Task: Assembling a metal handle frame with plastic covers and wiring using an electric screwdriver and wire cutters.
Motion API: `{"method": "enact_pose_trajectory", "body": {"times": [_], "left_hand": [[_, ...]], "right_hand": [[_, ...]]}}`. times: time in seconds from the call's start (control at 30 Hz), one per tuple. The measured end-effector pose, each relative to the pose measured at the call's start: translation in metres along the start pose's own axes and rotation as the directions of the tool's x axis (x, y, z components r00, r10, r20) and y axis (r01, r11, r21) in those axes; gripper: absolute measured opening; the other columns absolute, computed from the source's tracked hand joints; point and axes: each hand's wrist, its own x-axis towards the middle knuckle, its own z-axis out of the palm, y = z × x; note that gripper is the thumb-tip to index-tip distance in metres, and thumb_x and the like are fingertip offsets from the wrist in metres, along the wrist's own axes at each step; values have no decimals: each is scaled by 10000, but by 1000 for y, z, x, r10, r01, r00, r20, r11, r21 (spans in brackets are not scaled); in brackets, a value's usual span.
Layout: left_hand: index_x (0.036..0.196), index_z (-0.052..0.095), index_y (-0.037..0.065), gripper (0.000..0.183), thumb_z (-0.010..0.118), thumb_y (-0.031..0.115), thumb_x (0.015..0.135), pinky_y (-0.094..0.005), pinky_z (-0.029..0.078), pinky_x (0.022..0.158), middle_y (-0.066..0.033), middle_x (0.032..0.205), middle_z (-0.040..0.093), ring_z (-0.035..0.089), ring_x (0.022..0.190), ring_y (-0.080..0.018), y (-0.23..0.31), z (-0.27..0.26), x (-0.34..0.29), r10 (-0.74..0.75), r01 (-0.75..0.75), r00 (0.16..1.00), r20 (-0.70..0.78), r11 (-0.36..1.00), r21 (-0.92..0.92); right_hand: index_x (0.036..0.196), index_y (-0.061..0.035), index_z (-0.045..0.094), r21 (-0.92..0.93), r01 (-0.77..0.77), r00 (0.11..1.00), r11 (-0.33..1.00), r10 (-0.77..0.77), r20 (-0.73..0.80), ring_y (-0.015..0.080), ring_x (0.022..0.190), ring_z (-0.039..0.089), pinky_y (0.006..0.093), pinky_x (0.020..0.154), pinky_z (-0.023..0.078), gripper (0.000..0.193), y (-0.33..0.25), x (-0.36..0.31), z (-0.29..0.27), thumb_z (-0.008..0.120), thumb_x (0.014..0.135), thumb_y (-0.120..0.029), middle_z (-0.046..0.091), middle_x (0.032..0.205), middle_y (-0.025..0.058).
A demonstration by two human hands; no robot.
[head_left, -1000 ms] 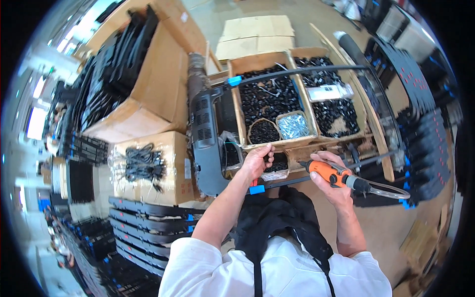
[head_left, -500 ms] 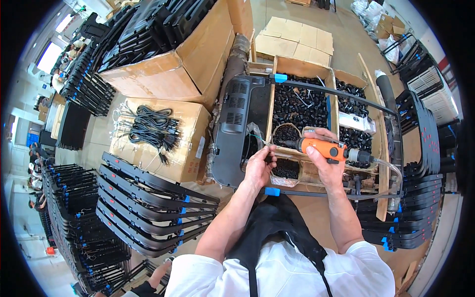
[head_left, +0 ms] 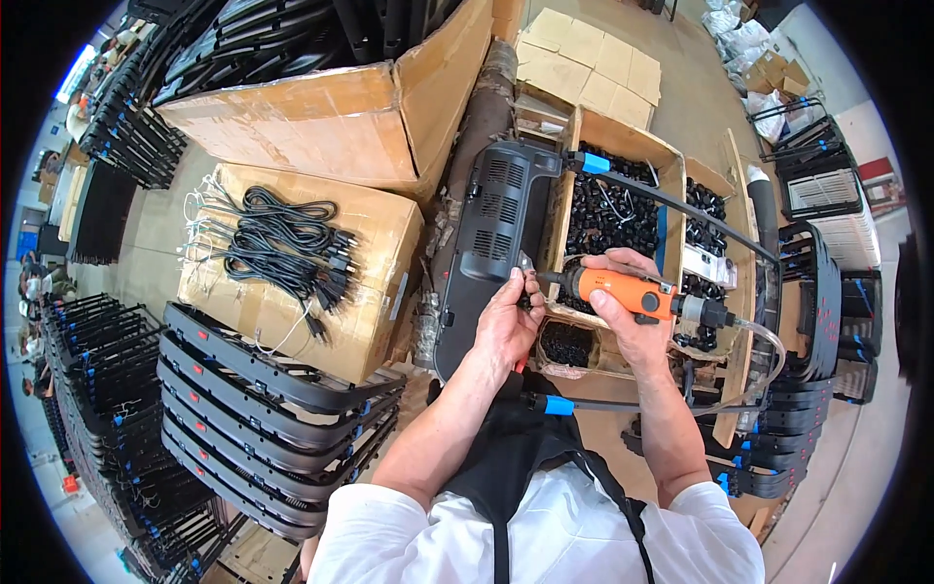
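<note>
My right hand (head_left: 634,310) grips an orange power screwdriver (head_left: 623,292), its bit end pointing left and a clear hose (head_left: 773,341) running from its back. The fingers of my left hand (head_left: 511,316) are pinched together just ahead of the bit; what they hold is too small to make out. Below and beside my left hand lies a black plastic housing (head_left: 486,229) with vent slots, part of a black frame whose bars (head_left: 686,200) carry blue tape. My left hand and forearm hide the housing's near part.
Wooden bins (head_left: 623,209) of small black parts stand under the frame. At left, a cardboard box (head_left: 379,311) carries bundled black cables (head_left: 282,238); a larger box (head_left: 292,127) of black parts rises behind. Stacked black frames (head_left: 243,409) stand at lower left, more (head_left: 778,428) at right.
The view has shifted, so the housing sits further right in it. My left hand and the screwdriver have moved left relative to the housing, the left hand now over its right side.
</note>
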Motion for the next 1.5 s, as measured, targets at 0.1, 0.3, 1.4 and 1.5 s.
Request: {"method": "enact_pose_trajectory", "body": {"times": [0.1,0.3,1.4,1.5], "left_hand": [[1107,630,95,256,590,347,1097,-247,466,613,15,852,603,558,738,-120,13,1,7,-7,7,1000,1,996,-88],[1145,640,90,247,580,326,1105,-252,464,643,17,848,614,560,747,-121,33,9,9,-7,11,999,39,994,-105],[1283,739,102,387,742,304,953,-451,570,723,-142,848,691,714,833,-336,93,-64,-52,692,-103,619,372,-398,911],[1273,747,104,368,743,289,954,-451,571,705,-136,834,685,711,813,-333,91,-63,-52,691,-83,616,379,-422,903]], "right_hand": [[1375,-6,562,-16,-23,999,1000,23,25,226,1179,681,383,1055,546,556,14,13,13,829,891,-62,710,1276,174],[1372,-9,551,-94,-28,998,995,33,54,235,1183,678,392,1067,533,550,9,30,33,818,893,-56,709,1280,176],[1332,-21,585,-279,-103,943,955,183,278,205,1176,685,368,1063,536,527,9,107,112,832,868,-54,729,1260,136],[1331,-24,587,-276,-93,944,957,173,282,205,1175,686,366,1059,539,524,13,107,110,833,870,-58,730,1255,131]]}}
